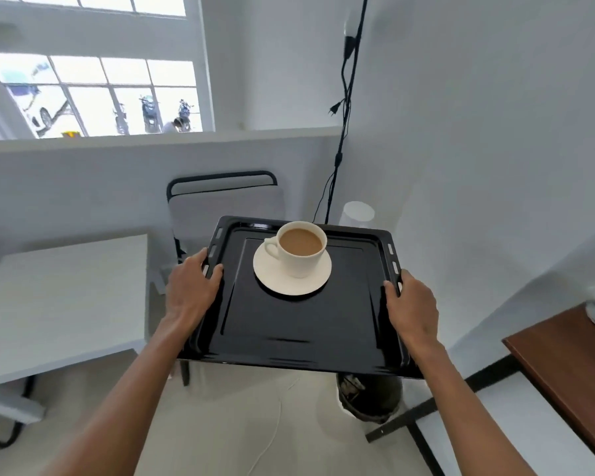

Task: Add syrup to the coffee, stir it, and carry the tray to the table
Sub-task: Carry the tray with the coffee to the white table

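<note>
Above a pale floor [227,424], both hands' grips, left hand [191,286] and right hand [413,309], clamp the black tray [299,331] bearing the coffee cup [301,249].

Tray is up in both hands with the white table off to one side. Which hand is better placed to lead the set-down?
Probably the left hand: it grips the tray edge nearest the white table, while the right hand holds the far edge.

White walls, paned window [97,94], white table [62,304], grey chair [220,204], brown desk [571,355], pale floor [237,424]
</note>
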`<state>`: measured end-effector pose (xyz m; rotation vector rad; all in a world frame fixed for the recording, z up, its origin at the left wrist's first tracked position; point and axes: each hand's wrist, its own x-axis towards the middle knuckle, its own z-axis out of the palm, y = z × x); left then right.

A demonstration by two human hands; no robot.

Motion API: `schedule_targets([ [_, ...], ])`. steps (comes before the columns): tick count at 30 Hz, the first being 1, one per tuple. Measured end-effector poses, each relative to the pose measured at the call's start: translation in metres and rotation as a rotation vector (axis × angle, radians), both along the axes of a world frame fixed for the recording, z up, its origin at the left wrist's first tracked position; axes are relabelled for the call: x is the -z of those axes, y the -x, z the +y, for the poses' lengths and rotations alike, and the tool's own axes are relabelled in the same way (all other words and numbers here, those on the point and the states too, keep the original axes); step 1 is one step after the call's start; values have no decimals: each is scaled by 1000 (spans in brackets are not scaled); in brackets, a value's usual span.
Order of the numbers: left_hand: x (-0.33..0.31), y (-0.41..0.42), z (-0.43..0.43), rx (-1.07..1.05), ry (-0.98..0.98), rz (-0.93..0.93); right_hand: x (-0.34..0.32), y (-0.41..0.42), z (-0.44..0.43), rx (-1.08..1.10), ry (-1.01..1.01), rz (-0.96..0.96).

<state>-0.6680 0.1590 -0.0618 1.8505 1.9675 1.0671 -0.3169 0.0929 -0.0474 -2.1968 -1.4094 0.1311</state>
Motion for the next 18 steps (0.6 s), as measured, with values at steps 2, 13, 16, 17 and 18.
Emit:
schedule_targets([
  [2,2,27,1,-59,-2,-7,0,26,19,-49,16,23],
  [13,19,152,0,-402,67,-29,16,153,129,-365,26,2],
  [16,23,178,4,-469,62,-20,22,183,159,-430,18,10],
  [17,24,187,6,-495,58,-25,23,193,169,-450,10,20],
  [18,26,195,8,-521,49,-33,25,202,178,-473,-3,28],
])
